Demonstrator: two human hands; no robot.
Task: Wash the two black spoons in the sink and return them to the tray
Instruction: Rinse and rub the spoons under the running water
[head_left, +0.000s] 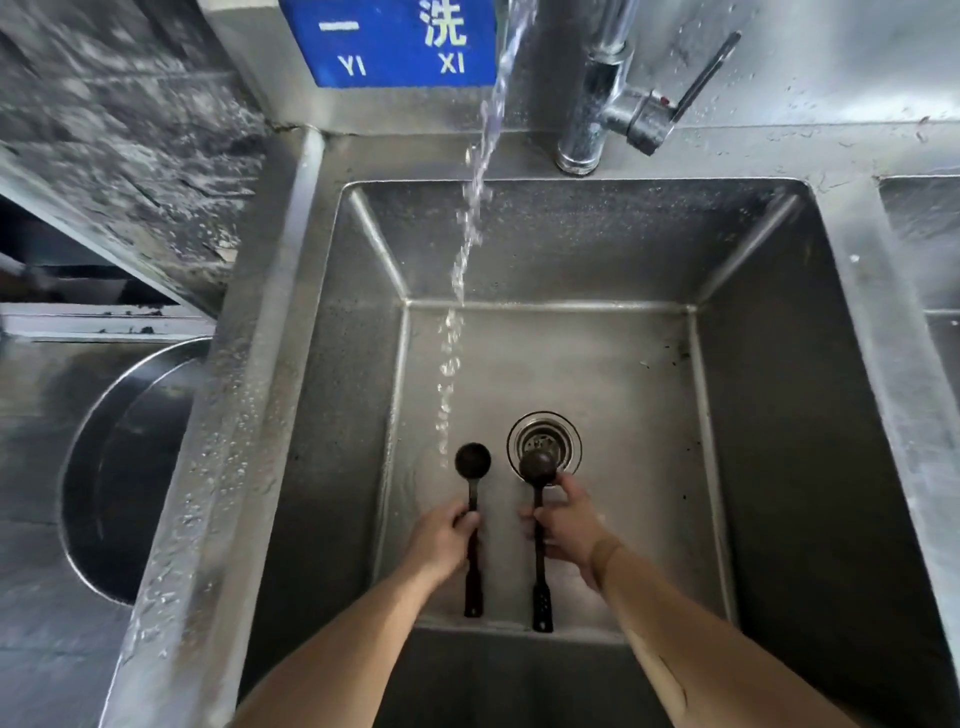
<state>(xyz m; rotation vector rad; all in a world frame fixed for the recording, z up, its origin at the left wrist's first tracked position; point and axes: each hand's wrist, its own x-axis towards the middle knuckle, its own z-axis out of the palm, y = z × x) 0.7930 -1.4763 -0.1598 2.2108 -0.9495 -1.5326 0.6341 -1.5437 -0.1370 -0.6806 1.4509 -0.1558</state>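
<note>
Two black long-handled spoons are down in a deep steel sink. My left hand grips the handle of the left spoon, whose bowl lies just beside the falling water stream. The right spoon has its bowl over the drain strainer. My right hand holds that spoon by its handle, with one finger reaching up to the bowl. Both handles point toward me. No tray is in view.
The chrome tap with its lever stands behind the sink at the right of the stream. A blue sign hangs on the back wall. A round steel basin lies to the left, and a second sink to the right.
</note>
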